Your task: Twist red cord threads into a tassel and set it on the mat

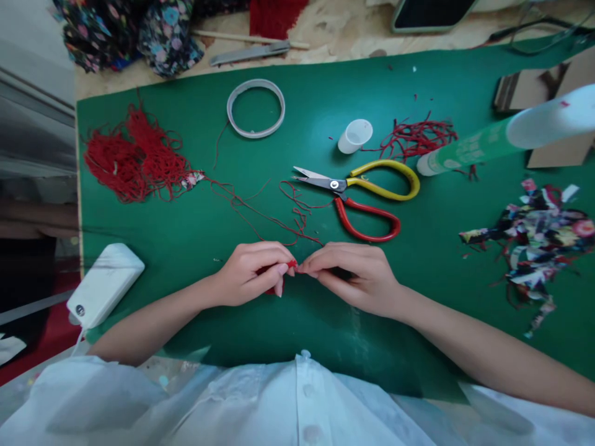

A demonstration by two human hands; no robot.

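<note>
Near the front of the green mat, my left hand (255, 272) is closed around a small red piece (292, 264), perhaps cloth or cord; its kind is mostly hidden by the fingers. My right hand (356, 275) pinches at the tip of this red piece, and the two sets of fingertips almost meet. Just beyond them lie loose red cords (264, 218), running left to a tangled bundle of red cord (134, 158). Scissors (334, 184) with one yellow and one red handle rest beyond my right hand, blades apart.
On the green mat (186, 248) are a white ring (255, 133), a small white cup (356, 136), red cord scraps (418, 137), a green-and-white bottle (493, 142), floral fabric strips (543, 235) and a white power bank (106, 285). A box cutter (250, 54) lies behind the mat.
</note>
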